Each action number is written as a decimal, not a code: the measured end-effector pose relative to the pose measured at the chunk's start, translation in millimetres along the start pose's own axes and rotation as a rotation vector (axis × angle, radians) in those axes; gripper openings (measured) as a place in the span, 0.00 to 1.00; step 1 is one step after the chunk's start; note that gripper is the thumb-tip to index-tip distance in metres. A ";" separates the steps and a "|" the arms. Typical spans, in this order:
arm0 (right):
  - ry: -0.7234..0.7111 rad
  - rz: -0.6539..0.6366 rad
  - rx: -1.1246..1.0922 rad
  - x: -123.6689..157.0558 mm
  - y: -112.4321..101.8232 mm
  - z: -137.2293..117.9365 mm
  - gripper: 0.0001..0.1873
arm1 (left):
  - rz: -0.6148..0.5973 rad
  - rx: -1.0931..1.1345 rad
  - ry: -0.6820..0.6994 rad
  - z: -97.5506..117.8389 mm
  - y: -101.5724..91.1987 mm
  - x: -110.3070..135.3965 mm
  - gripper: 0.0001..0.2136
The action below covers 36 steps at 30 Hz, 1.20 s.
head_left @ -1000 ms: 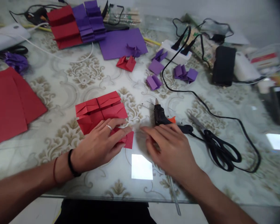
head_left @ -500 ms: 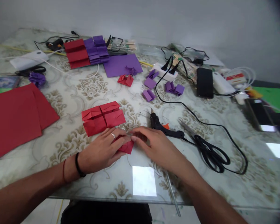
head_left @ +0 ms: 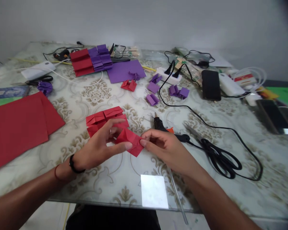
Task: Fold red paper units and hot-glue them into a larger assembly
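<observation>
A small folded red paper piece (head_left: 131, 140) is held just above the glass table between both hands. My left hand (head_left: 99, 148) pinches its left side with thumb and fingers, a ring showing on one finger. My right hand (head_left: 164, 148) pinches its right corner. Right behind my left hand lies a block of joined folded red paper units (head_left: 105, 116). A black glue gun (head_left: 162, 126) lies just beyond my right hand.
Black scissors (head_left: 219, 156) and a black cable (head_left: 206, 123) lie to the right. Red paper sheets (head_left: 16, 123) cover the left. Farther back are purple folded pieces (head_left: 153, 92), a purple sheet (head_left: 124, 70), red and purple folded stacks (head_left: 90, 60), a power strip (head_left: 169, 75) and a phone (head_left: 210, 84).
The small red piece was pressed flat on the table under my left hand; both hands have now lifted it and pinch it between them. The view has tilted up.
</observation>
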State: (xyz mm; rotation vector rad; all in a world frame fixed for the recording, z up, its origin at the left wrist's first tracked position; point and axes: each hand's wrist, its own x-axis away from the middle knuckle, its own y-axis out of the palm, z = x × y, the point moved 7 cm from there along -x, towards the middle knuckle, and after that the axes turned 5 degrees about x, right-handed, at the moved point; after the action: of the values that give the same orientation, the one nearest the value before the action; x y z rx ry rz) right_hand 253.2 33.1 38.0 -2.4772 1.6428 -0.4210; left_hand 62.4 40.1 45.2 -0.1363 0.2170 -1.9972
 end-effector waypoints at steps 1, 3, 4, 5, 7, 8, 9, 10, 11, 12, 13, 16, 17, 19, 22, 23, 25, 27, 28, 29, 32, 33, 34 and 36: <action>-0.009 0.002 -0.001 1.1 -0.7 -1.3 0.12 | 0.012 0.029 -0.051 2.1 0.3 -1.9 0.22; -0.023 0.006 0.001 2.6 -2.0 -3.0 0.11 | 0.015 0.073 -0.109 6.5 3.8 -6.1 0.18; -0.028 0.009 0.000 3.0 -2.6 -3.5 0.11 | 0.006 0.087 -0.124 7.8 6.6 -8.1 0.16; -0.032 0.010 -0.004 3.2 -3.0 -3.9 0.11 | -0.006 0.109 -0.139 7.8 9.6 -9.7 0.15; -0.031 0.017 -0.020 3.5 -3.5 -4.2 0.10 | -0.032 0.175 -0.169 5.0 15.5 -11.1 0.11; -0.027 0.015 -0.030 3.8 -2.9 -4.2 0.10 | -0.040 0.217 -0.184 2.9 17.7 -10.8 0.10; -0.020 0.008 -0.039 4.2 -1.6 -4.1 0.10 | -0.041 0.253 -0.197 0.8 19.0 -10.0 0.09; -0.009 -0.006 -0.046 4.8 0.6 -3.8 0.11 | -0.033 0.279 -0.208 -1.1 19.3 -8.9 0.09; 0.007 -0.024 -0.051 5.6 3.4 -3.3 0.11 | -0.021 0.296 -0.216 -2.6 19.1 -7.6 0.09; 0.023 -0.043 -0.055 6.4 6.4 -2.7 0.11 | -0.008 0.304 -0.222 -3.7 18.7 -6.4 0.09; 0.036 -0.058 -0.056 7.1 9.3 -2.2 0.11 | 0.003 0.310 -0.227 -4.5 18.5 -5.2 0.09; 0.065 -0.063 -0.054 7.5 14.9 -0.1 0.11 | 0.018 0.321 -0.231 -4.7 19.9 -2.5 0.08; 0.074 -0.060 -0.055 7.1 16.1 1.0 0.11 | 0.021 0.311 -0.221 -3.8 20.4 -1.9 0.07; 0.100 -0.057 -0.059 6.2 18.0 3.9 0.12 | 0.029 0.273 -0.192 -0.9 21.0 -0.6 0.07; 0.116 -0.065 -0.055 5.2 19.2 5.8 0.14 | 0.042 0.218 -0.160 2.5 20.9 2.0 0.07; 0.114 -0.069 -0.052 5.1 19.2 5.5 0.15 | 0.049 0.206 -0.154 3.1 20.5 2.8 0.08; 0.108 -0.083 -0.057 5.0 19.3 4.5 0.16 | 0.063 0.178 -0.146 3.5 19.7 4.3 0.09; 0.109 -0.096 -0.078 5.3 19.5 4.0 0.16 | 0.077 0.150 -0.140 3.3 19.2 5.3 0.10; 0.110 -0.102 -0.088 5.5 19.7 4.0 0.16 | 0.083 0.139 -0.140 3.2 19.1 5.6 0.10; 0.114 -0.109 -0.097 5.9 20.0 4.4 0.16 | 0.083 0.132 -0.140 3.0 19.4 5.8 0.10; 0.130 -0.122 -0.103 7.2 21.3 6.3 0.16 | 0.075 0.115 -0.127 3.9 20.2 5.7 0.09; 0.134 -0.122 -0.105 7.4 21.5 6.8 0.15 | 0.074 0.106 -0.123 4.3 20.1 5.6 0.09; 0.135 -0.120 -0.106 7.3 21.6 7.2 0.15 | 0.075 0.096 -0.121 4.4 19.8 5.4 0.09; 0.132 -0.114 -0.109 6.5 21.7 7.3 0.15 | 0.082 0.081 -0.130 3.6 18.8 4.9 0.09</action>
State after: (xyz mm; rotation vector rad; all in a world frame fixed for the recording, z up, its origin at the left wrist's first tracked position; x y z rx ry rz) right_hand 238.7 18.3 26.2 -2.6855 1.6174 -0.5334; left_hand 77.7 27.6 44.7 -0.2017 0.0574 -1.9048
